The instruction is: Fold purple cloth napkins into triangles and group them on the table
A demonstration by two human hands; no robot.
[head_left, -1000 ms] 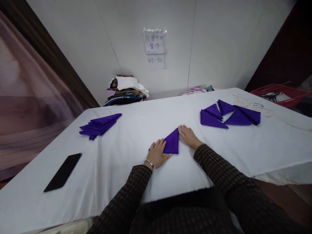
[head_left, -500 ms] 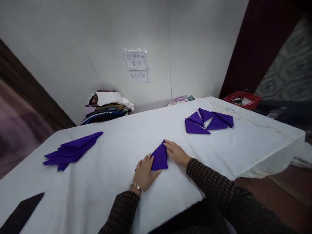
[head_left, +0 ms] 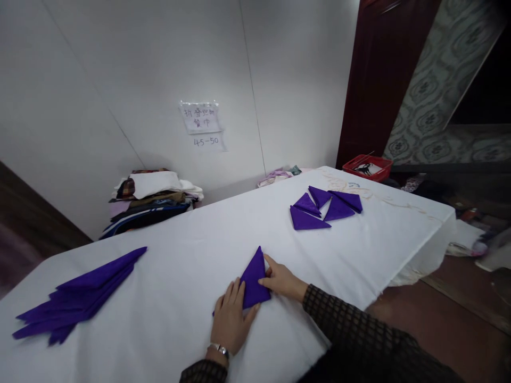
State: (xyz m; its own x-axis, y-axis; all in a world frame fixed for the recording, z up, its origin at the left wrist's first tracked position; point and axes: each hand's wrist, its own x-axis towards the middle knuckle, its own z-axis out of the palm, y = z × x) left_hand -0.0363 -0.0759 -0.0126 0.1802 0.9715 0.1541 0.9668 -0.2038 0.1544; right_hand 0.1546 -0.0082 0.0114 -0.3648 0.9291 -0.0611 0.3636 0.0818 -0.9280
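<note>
Our left hand point(head_left: 230, 322) lies flat, thumb out, pressing the left part of one folded purple cloth point(head_left: 251, 284) without gripping it; our right hand point(head_left: 281, 277) is half curled at its right edge, thumb on top, and we can't tell if it's really pinching. So the cloth sits between both hands on the white-covered table point(head_left: 179, 282). We'd guess it's light, soft, maybe a bit slick, nothing breakable, so layers could slip; best hold's probably a pinch on that right edge with the left palm as a weight. Counting outward: one bracelet point(head_left: 219, 349) on the left wrist, five purple triangles point(head_left: 337, 209) beyond the right hand, one fanned purple bundle point(head_left: 83, 298) left of the left hand (layers overlap, can't count), then far past both, one clothes pile point(head_left: 155, 199), two paper sheets point(head_left: 202, 118), one red basket point(head_left: 381, 173).
</note>
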